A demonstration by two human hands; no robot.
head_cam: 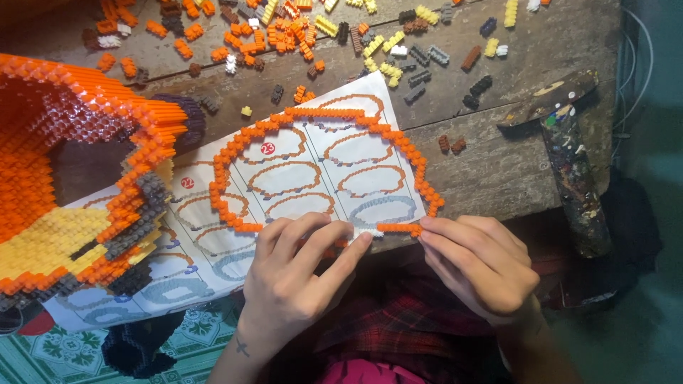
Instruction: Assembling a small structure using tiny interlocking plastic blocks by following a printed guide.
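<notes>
Ring of small orange bricks was nearly closed: the outline ran unbroken up the left, over the top and down the right side, lying flat on the printed instruction sheet on the desk. What was left, as I read it, was the near edge, where the two ends met under the fingers. A white piece sat in that gap.

Left hand pressed down on the near-left end, fingers curled over the bricks and gripping them. Right hand pinched the short orange strip at the near-right end between its fingertips.

Ring was a flat oval, long axis running from near-left to far-right, roughly along the sheet. The strip pointed left, toward the gap.

Large orange and yellow brick model stood at left, touching the sheet. Loose bricks were scattered on the far side of the desk, well apart from the hands. Paint-spattered hammer lay at right.
</notes>
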